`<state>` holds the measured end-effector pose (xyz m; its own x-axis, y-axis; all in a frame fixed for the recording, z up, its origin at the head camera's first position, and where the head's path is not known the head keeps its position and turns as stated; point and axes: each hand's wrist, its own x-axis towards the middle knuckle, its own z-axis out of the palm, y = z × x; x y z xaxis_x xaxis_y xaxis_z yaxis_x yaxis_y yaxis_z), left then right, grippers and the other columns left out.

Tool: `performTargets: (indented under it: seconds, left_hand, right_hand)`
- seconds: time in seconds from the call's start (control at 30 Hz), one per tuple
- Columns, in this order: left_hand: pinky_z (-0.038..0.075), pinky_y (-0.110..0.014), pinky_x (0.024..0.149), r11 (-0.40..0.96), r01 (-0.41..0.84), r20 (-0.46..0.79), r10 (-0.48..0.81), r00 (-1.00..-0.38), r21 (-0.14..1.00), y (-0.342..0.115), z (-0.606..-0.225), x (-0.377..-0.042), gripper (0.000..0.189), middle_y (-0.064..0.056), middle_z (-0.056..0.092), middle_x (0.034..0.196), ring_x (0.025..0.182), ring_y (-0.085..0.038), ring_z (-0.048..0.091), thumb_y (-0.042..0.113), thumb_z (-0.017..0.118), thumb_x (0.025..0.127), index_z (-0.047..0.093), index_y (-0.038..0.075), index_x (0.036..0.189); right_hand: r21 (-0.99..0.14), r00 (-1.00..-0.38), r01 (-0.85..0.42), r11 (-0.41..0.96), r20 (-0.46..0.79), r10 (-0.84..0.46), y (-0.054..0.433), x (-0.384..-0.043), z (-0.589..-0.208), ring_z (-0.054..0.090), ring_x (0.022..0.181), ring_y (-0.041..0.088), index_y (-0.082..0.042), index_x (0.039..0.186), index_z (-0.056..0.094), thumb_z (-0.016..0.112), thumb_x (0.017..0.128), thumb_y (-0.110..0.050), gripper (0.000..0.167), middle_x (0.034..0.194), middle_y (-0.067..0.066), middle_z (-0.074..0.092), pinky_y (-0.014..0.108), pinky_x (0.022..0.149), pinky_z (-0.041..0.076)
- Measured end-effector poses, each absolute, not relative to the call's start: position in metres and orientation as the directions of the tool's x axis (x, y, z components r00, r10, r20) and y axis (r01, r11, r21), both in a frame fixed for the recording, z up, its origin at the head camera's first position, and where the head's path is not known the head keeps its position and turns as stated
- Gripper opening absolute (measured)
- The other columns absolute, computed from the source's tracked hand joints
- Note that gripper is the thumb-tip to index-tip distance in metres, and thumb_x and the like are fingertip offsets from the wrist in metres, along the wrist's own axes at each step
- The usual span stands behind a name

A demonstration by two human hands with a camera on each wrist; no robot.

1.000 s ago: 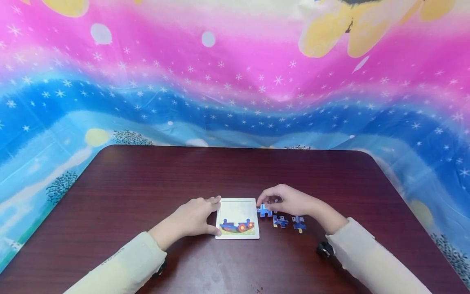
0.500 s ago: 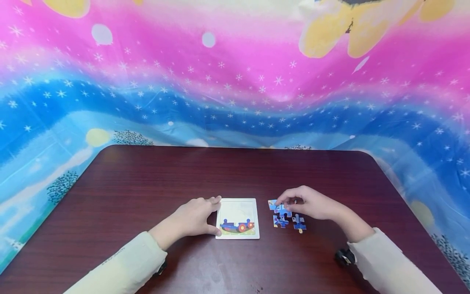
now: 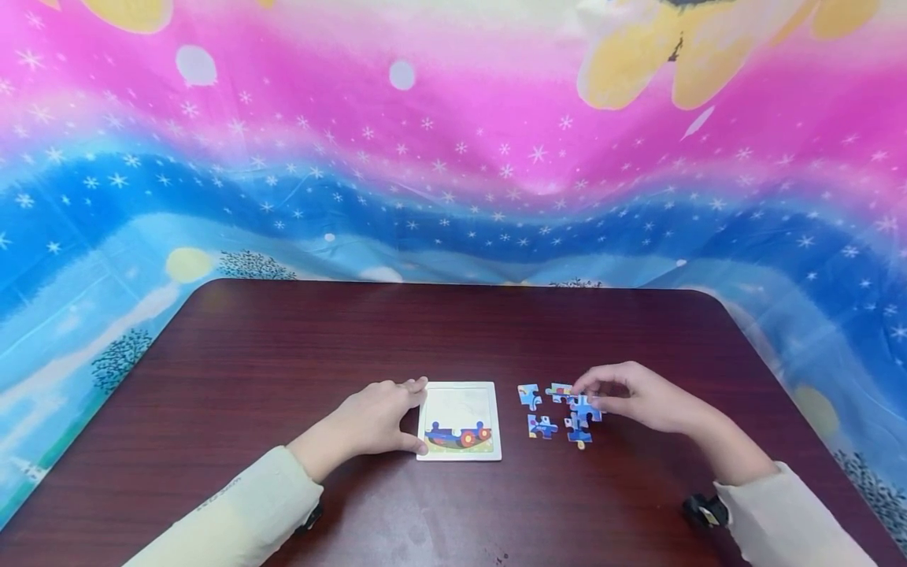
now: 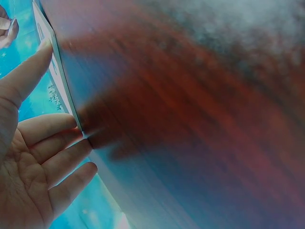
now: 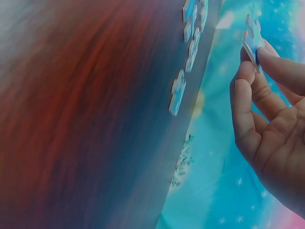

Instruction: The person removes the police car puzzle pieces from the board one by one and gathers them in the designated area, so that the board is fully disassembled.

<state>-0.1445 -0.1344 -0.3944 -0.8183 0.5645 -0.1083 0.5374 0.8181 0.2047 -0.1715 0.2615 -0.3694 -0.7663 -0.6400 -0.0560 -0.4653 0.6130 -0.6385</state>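
A small white puzzle tray lies on the table, its lower part filled with pieces showing a picture with red wheels. My left hand rests at its left edge, thumb and fingertips touching the rim; the left wrist view shows those fingers extended. To the right, my right hand pinches a blue puzzle piece between thumb and fingers. In the right wrist view this held piece is off the tabletop. Loose pieces lie below and beside it, among them one with a yellow knob, partly covered.
Other loose pieces lie between tray and right hand: an upper-left piece, a lower-left piece and one with red. The dark wooden table ends at a patterned cloth behind.
My right hand has moved right with the pinched piece, from beside the tray to over the loose pieces' right side. More pieces are uncovered. The left hand and tray stay put.
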Motion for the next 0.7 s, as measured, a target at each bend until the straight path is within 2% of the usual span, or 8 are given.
performTargets:
  seconds: [0.1,0.23,0.43,0.7]
  left_hand:
    - [0.053,-0.044,0.097,0.818,0.538,-0.113,0.566,-0.817,0.206,-0.135,-0.395,-0.144,0.071,-0.014,0.055,0.146,0.123,-0.032,0.062,0.05,0.083,0.076,0.064,0.009,0.13]
    - [0.053,-0.044,0.097,0.816,0.538,-0.112,0.567,-0.816,0.209,-0.135,-0.395,-0.145,0.071,-0.014,0.055,0.146,0.123,-0.033,0.062,0.05,0.082,0.076,0.064,0.009,0.131]
    - [0.053,-0.044,0.097,0.815,0.542,-0.107,0.569,-0.815,0.204,-0.136,-0.397,-0.146,0.071,-0.014,0.055,0.146,0.122,-0.033,0.062,0.05,0.082,0.076,0.064,0.009,0.131]
    - [0.053,-0.043,0.096,0.812,0.546,-0.111,0.574,-0.811,0.204,-0.136,-0.396,-0.146,0.072,-0.015,0.054,0.146,0.124,-0.033,0.062,0.05,0.082,0.076,0.063,0.008,0.132]
  right_hand:
    - [-0.64,-0.776,-0.454,0.62,-0.057,-0.628,0.27,-0.168,-0.37,0.061,0.087,0.002,-0.013,0.114,0.069,0.064,0.097,-0.015,0.018,0.1,-0.006,0.07,0.025,0.075,0.053]
    - [-0.657,-0.777,-0.451,0.604,-0.044,-0.628,0.281,-0.165,-0.372,0.061,0.085,0.004,-0.014,0.112,0.068,0.064,0.097,-0.015,0.016,0.098,-0.007,0.069,0.025,0.072,0.053]
    - [-0.702,-0.758,-0.429,0.569,-0.063,-0.65,0.293,-0.164,-0.378,0.061,0.079,0.007,-0.01,0.112,0.068,0.063,0.096,-0.008,0.017,0.093,-0.004,0.068,0.024,0.068,0.052]
    - [-0.726,-0.722,-0.402,0.558,-0.122,-0.681,0.298,-0.165,-0.383,0.054,0.072,0.007,-0.008,0.111,0.068,0.057,0.095,0.005,0.024,0.081,-0.003,0.059,0.026,0.061,0.044]
